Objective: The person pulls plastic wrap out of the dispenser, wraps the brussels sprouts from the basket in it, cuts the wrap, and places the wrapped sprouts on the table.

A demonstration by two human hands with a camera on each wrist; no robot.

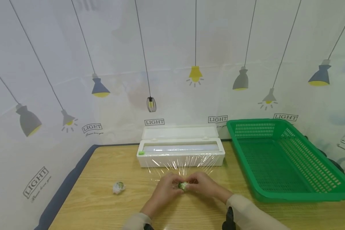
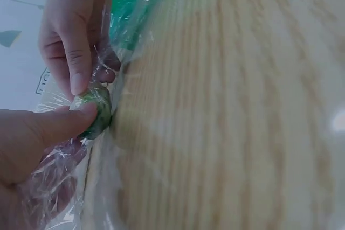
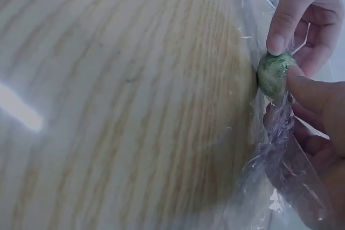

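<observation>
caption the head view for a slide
Left hand and right hand pinch a green lump in film by the box.

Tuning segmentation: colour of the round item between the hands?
Round item: green with paler patches, clearest in right wrist view.

A left-hand grip point(image 1: 167, 188), a right-hand grip point(image 1: 203, 184), that's two on the count! One green ball point(image 3: 274, 75), then a second green ball point(image 1: 119, 187), two again. One white box point(image 1: 144, 162), one film roll point(image 1: 181, 148), one green basket point(image 1: 302, 196), just one bench point(image 1: 97, 169). Eight printed lamps point(image 1: 195, 74), yes, eight, and six LIGHT labels point(image 1: 154, 122)!
</observation>
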